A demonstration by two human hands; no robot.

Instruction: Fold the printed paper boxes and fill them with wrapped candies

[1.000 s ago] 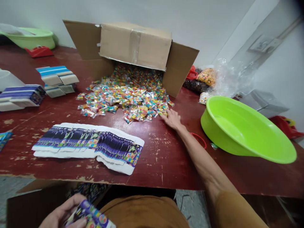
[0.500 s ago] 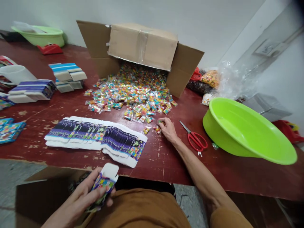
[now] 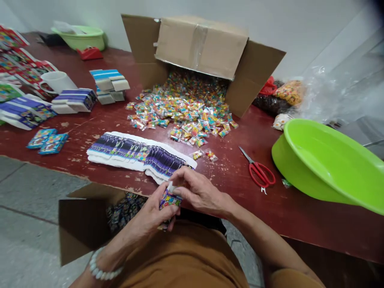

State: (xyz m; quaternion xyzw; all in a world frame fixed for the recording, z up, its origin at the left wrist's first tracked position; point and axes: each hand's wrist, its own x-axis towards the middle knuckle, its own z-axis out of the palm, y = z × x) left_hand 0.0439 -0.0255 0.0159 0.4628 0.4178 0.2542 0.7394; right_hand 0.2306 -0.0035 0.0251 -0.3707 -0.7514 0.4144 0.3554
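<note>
The right hand (image 3: 200, 193) has moved from the cellophane candy packets (image 3: 183, 114) beyond to the small purple carton (image 3: 171, 201) clamped in the left hand (image 3: 147, 217); hands together, the right's grip unclear.

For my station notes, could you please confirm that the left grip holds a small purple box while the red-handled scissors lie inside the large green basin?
Not quite: the red-handled scissors lie on the table beside the large green basin, as the head view shows. The left grip does hold a small purple box.
</note>
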